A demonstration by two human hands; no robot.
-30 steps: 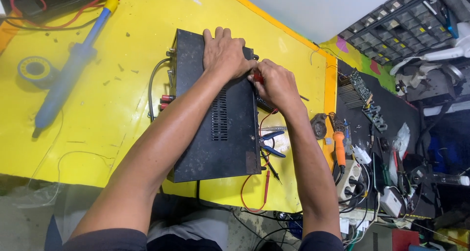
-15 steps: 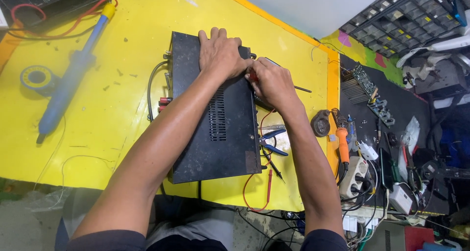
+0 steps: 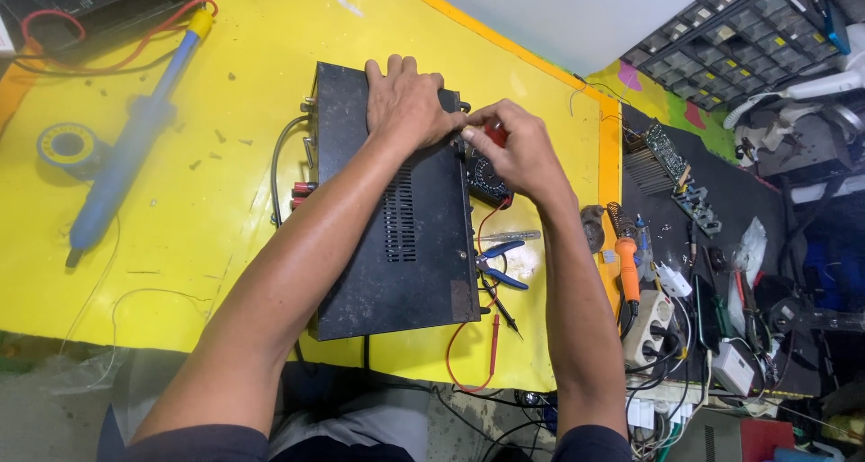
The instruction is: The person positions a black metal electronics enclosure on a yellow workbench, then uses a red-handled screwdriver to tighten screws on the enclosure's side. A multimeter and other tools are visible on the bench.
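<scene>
His right hand [image 3: 518, 151] covers most of that small round-dialled meter [image 3: 489, 179]. A red thing [image 3: 495, 134] peeks between fingers, too hidden to identify

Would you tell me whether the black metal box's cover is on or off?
On: the black metal box shows its vented cover, no insides visible.

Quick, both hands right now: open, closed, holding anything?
Left hand: open, palm pressed flat on the black vented metal amplifier case.
Right hand: fingers pinched shut on a small red-tipped tool at the case's edge; what kind cannot be told.
</scene>
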